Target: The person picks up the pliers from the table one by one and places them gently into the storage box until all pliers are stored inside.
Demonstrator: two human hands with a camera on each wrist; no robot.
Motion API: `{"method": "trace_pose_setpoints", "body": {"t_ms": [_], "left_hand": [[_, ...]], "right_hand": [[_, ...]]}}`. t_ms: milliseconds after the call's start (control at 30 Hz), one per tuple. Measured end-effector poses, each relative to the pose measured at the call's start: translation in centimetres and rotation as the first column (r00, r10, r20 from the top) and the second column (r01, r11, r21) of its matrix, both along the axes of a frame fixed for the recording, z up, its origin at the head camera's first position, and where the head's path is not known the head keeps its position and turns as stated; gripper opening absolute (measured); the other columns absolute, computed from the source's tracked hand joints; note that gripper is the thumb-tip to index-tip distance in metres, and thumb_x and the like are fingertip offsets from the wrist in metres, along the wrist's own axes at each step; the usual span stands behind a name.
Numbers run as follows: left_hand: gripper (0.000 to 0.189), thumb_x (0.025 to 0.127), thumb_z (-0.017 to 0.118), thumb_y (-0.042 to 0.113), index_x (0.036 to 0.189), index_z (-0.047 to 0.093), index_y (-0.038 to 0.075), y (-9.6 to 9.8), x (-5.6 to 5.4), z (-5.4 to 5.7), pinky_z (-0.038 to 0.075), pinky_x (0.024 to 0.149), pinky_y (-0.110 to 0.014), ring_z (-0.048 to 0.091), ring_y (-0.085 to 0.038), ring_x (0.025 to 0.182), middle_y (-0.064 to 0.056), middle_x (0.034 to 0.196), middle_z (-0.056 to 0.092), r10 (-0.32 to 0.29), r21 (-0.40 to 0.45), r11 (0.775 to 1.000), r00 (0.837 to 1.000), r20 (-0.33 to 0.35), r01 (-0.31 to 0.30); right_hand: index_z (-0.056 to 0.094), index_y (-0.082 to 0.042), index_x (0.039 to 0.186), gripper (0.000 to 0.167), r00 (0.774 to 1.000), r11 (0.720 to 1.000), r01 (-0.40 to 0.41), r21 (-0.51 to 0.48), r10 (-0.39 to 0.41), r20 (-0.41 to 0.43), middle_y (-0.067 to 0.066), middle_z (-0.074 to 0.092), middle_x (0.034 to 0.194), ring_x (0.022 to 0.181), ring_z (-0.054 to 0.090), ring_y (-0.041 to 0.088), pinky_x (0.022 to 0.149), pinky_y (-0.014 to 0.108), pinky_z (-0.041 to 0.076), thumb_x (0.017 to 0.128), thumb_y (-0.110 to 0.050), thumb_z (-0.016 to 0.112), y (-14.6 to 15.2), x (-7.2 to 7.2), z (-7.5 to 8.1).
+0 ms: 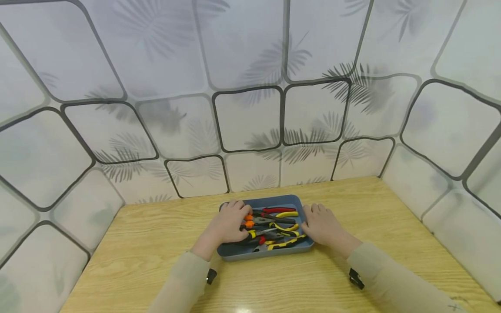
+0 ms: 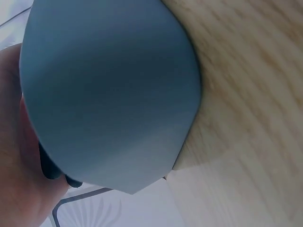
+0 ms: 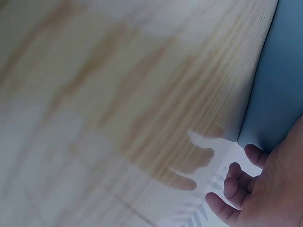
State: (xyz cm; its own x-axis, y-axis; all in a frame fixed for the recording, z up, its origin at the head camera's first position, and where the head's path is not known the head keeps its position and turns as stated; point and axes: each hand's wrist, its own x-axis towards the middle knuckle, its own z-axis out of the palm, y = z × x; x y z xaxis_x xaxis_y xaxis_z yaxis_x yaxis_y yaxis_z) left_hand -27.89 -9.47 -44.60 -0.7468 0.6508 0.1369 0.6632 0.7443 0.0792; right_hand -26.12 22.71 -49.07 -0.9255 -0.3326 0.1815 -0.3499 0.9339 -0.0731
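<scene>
A blue-grey tray (image 1: 270,256) sits on the wooden table, holding several pliers-like hand tools. My left hand (image 1: 231,219) lies over the tray's left end, thumb and fingers spread around orange handles (image 1: 248,224). In the left wrist view the tray's outer wall (image 2: 113,94) hides most of that hand's fingers. At the tray's right wall is my right hand (image 1: 322,224), its thumb side by the rim. Its fingers (image 3: 236,184) look loosely bent and hold nothing in the right wrist view. Inside the tray are red-handled pliers (image 1: 278,210) and a yellow-and-black handled tool (image 1: 287,243).
The light wooden table (image 1: 156,252) extends to both sides and in front of the tray. Patterned fabric walls (image 1: 250,121) with leaf prints enclose its back and sides. A dark wrist device (image 1: 211,276) shows beside the left sleeve, and another (image 1: 355,278) beside the right.
</scene>
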Motion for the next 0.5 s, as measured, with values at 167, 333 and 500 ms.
{"method": "trace_pose_setpoints", "body": {"t_ms": [167,333,500], "left_hand": [[0.041,0.083,0.076,0.022,0.122,0.065,0.015,0.38,-0.15,-0.27,0.046,0.101,-0.054,0.056,-0.033,0.116,-0.008,0.119,0.062,-0.013,-0.018,1.000,1.000,-0.008,0.013],[0.041,0.084,0.074,0.022,0.124,0.064,0.016,0.65,-0.23,-0.54,0.044,0.103,-0.054,0.053,-0.030,0.111,-0.007,0.119,0.062,-0.012,-0.034,0.999,1.000,0.010,0.012],[0.041,0.084,0.075,0.022,0.123,0.065,0.018,0.71,-0.30,-0.37,0.045,0.107,-0.057,0.054,-0.028,0.108,-0.005,0.117,0.063,-0.012,-0.044,0.999,1.000,-0.006,0.012]], "right_hand": [[0.055,0.006,0.136,0.048,1.000,1.000,0.006,0.002,-0.006,0.015,0.023,0.061,0.107,0.093,0.055,0.036,0.078,0.053,0.050,0.099,-0.024,0.053,-0.01,0.19,0.32],[0.055,0.006,0.135,0.046,0.999,1.000,0.010,0.018,-0.011,0.036,0.023,0.061,0.107,0.094,0.057,0.036,0.079,0.053,0.051,0.100,-0.023,0.055,-0.18,0.50,0.87],[0.056,0.004,0.134,0.042,0.999,1.000,0.017,0.023,-0.019,0.048,0.022,0.061,0.107,0.094,0.057,0.035,0.079,0.053,0.051,0.101,-0.022,0.056,-0.29,0.49,0.98]]}}
